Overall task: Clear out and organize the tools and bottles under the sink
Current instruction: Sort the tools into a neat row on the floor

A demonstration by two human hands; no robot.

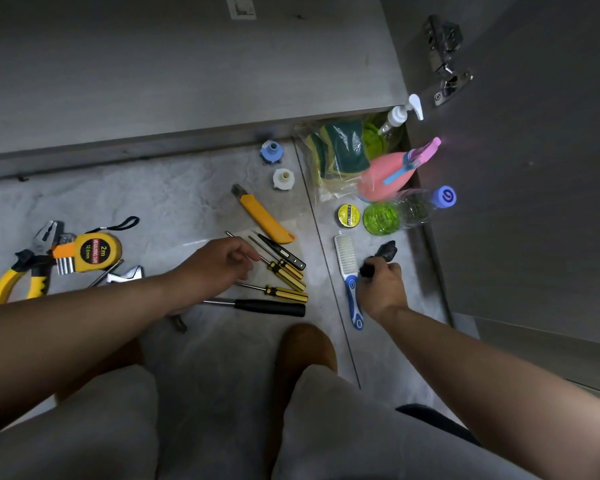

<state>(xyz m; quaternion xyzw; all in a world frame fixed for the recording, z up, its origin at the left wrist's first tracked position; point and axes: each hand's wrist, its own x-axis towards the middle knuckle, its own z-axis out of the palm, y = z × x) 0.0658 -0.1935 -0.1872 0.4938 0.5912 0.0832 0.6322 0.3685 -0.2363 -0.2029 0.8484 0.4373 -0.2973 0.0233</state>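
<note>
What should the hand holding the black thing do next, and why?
Probably lower the small black object onto the floor right where it is, beside the brush, and let go. The right hand grips it there, and small items like the yellow tape roll and clear bottle already lie grouped on that side, apart from the screwdrivers.

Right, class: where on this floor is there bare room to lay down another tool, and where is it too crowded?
The widest bare floor lies between the tape measure and the yellow utility knife. A smaller patch lies below the black-handled screwdriver, left of the knee. It is crowded in the corner with the sponge bag, pink spray bottle and tape roll.
</note>
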